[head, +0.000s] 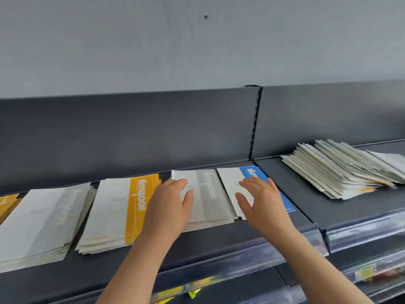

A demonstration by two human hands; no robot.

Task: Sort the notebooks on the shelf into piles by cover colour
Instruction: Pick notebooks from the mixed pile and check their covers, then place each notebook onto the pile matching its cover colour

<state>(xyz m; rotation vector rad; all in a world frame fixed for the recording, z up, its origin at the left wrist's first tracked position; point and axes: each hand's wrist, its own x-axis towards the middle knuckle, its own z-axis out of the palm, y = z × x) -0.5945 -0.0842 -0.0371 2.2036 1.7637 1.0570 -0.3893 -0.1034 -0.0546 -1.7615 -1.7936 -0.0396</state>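
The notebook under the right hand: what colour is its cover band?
Its band is blue, with white lettering; the head view shows it.

The person's left grip covers the right lower edge of the pile of white notebooks with a yellow band and the near left corner of the middle pile of white notebooks with a grey band. The right grip hides the middle of the white notebook with a blue band; whether it touches cannot be told. The left edge cuts the orange-covered pile. The slanting heap of pale notebooks runs past the right edge, its cover colours mostly hidden. The covers' small print is illegible. The yellow tags below are blurred.
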